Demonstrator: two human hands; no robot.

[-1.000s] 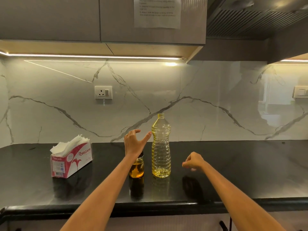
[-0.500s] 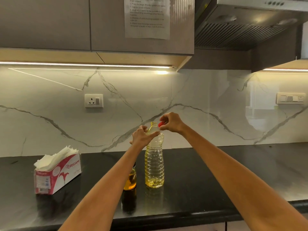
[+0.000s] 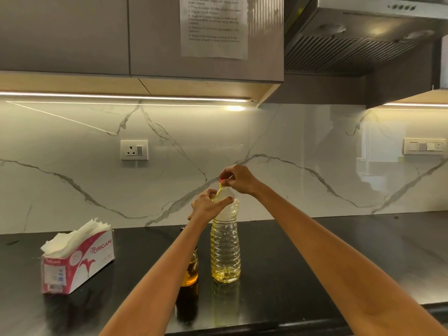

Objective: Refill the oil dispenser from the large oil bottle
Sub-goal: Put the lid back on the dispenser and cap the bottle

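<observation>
The right hand (image 3: pixel 238 178) is pinched shut over a small red cap (image 3: pixel 221 181) at the mouth of the large oil bottle (image 3: pixel 225 241), fingers curled around it from above; half a second ago it was only arriving beside the neck with the cap showing between its fingertips, and a second ago it hung low over the counter, well away from the bottle. The left hand (image 3: pixel 208 206) has closed round the bottle's shoulder, thumb across the front, where a second ago it was spread open in the air above the dispenser. Taken together, this reads as capping the bottle: one hand steadies, the other seats or turns the cap, so the pouring looks done and the closing-up step is in hand, though whether the cap is yet threaded cannot be told. The bottle stands upright on the black countertop (image 3: pixel 339 258), with only a shallow pool of yellow oil at its bottom. Just to its left, mostly hidden behind the left forearm, stands the oil dispenser (image 3: pixel 191 275), amber oil visible in its lower part; its top is hidden. Farther left sits a tissue box (image 3: pixel 80 260), well apart. The dispenser stands close under the left forearm and could be knocked when that arm draws back.
</observation>
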